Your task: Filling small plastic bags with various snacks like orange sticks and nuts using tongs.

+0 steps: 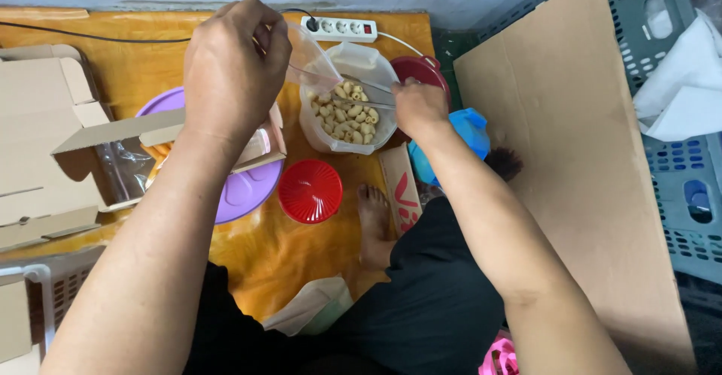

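Note:
My left hand [235,63] is raised and pinches the top of a clear plastic bag [314,60] that hangs over a clear tub [347,140]. Pale, tube-shaped snack pieces [344,115] fill the tub. My right hand [418,106] sits at the tub's right rim and grips the other side of the bag's mouth. A red round lid [310,191] lies on the orange floor mat [278,251] just in front of the tub. My bare foot [374,224] rests beside the lid.
A purple plate [244,191] lies under an open cardboard box [68,142] at left. A white power strip [340,28] lies by the wall. Behind the tub sit a dark red lid [425,70] and a blue container [468,130]. A cardboard sheet [579,157] and grey crates [677,157] stand at right.

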